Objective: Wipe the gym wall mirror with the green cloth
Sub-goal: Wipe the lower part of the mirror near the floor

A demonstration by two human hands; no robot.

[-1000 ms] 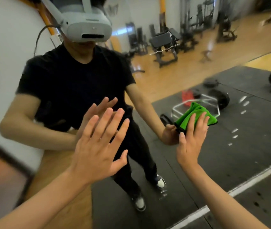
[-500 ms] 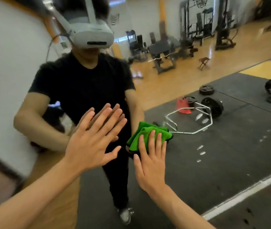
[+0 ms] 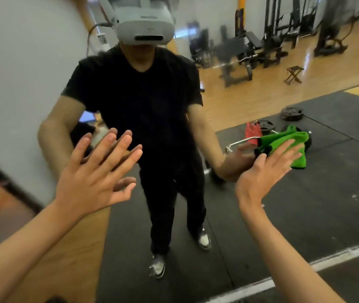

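The right hand [image 3: 264,171], fingers straight, presses the folded green cloth [image 3: 283,145] flat on the wall mirror [image 3: 305,204], its long axis slanting up-right. The left hand [image 3: 93,178] rests flat, fingers spread, on the glass.

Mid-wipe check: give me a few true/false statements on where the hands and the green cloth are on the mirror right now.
1. The right hand presses the green cloth against the mirror with straight fingers. True.
2. The left hand holds a spray bottle. False: it holds nothing, and its fingers are spread.
3. The green cloth covers the chest in the reflection. False: it sits to the right of the reflected body, over the dark floor in the glass.
4. The reflection shows weight plates on the floor. True.
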